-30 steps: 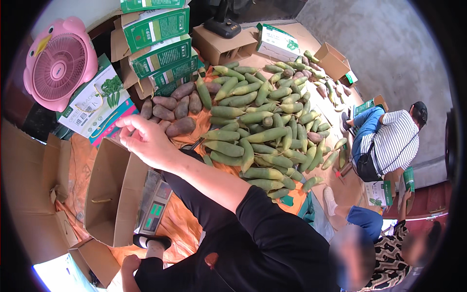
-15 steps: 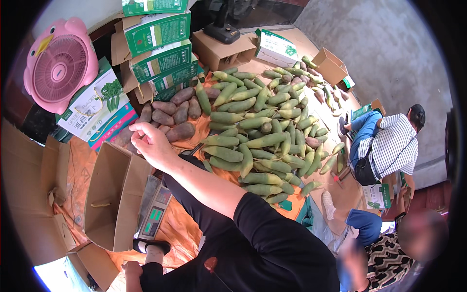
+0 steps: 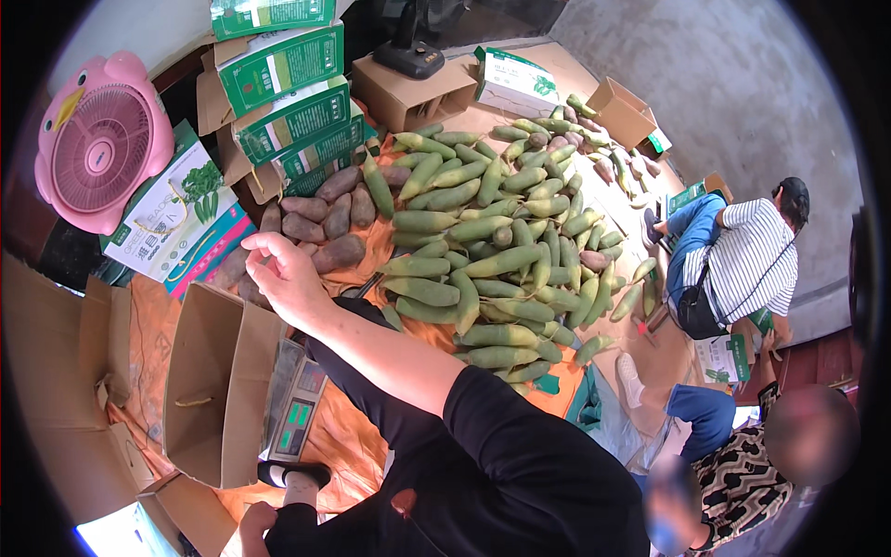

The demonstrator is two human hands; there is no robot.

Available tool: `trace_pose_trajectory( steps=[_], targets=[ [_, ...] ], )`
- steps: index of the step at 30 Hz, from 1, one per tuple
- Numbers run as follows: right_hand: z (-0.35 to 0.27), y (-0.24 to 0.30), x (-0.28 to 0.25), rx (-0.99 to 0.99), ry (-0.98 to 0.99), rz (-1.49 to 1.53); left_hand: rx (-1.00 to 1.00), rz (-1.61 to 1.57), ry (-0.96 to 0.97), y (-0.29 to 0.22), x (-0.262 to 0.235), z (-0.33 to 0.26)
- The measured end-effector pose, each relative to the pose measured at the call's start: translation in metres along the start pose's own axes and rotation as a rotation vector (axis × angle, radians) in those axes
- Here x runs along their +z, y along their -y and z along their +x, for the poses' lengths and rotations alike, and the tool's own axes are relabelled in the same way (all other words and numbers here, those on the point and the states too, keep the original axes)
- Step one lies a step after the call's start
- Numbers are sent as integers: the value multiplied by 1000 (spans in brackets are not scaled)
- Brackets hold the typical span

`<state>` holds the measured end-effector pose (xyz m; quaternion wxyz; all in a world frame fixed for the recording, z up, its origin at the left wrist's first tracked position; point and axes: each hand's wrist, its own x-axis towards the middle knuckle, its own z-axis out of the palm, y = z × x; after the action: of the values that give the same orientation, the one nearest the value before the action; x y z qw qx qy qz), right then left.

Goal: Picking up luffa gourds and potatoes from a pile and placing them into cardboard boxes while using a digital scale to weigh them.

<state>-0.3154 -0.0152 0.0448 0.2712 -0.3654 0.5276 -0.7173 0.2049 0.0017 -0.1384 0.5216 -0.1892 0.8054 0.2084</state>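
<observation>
My right hand (image 3: 283, 278) reaches out over the rim of a brown cardboard box (image 3: 200, 399), fingers loosely bent and apart, with nothing visible in it. The box stands open and tilted, a cord handle inside it. Just beyond this hand lie several dark reddish-purple radishes (image 3: 339, 252). My left hand (image 3: 258, 518) is low beside my knee, its fingers curled; whatever it holds, if anything, is hidden. Between the box and my leg a digital scale (image 3: 295, 418) shows a lit green display. A large heap of green radishes (image 3: 501, 262) spreads over an orange sheet (image 3: 339, 436).
Green printed cartons (image 3: 283, 70) are stacked at the far left, near a pink fan (image 3: 102, 148). A black fan base (image 3: 408, 58) rests on a cardboard box (image 3: 408, 93). One person in stripes (image 3: 742, 260) crouches at the right, another in a patterned top (image 3: 733, 473) sits nearer.
The view has shifted slightly. My right hand stays over the box with its fingers a little differently bent. At the right, the patterned-top person's arm now reaches toward a green carton.
</observation>
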Motion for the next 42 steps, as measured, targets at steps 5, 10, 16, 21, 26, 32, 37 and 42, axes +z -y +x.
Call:
trace_pose_trajectory(
  steps=[5, 10, 16, 21, 26, 32, 37, 42],
  targets=[
    [-3, 5, 2, 1, 7, -75, -223, -400, -1, -24, -31, -21],
    [-5, 11, 3, 5, 9, -87, -283, -458, 42, -28, -38, -21],
    [-5, 12, 8, 16, 31, -95, -335, -130, -175, -13, -3, 1],
    [-6, 14, 9, 26, 31, -81, -452, -426, -395, -32, -15, -8],
    [-8, 16, 14, 6, 59, -84, -366, -552, -497, -23, 4, -6],
    [-8, 6, 1, -27, 28, -155, -422, -501, -455, -30, -19, 1],
    [-8, 8, 21, -60, 55, -122, -470, -344, -200, -16, 10, -6],
    [-6, 9, 4, -19, 19, -130, -318, -1291, -152, -74, -85, -37]
  ],
)
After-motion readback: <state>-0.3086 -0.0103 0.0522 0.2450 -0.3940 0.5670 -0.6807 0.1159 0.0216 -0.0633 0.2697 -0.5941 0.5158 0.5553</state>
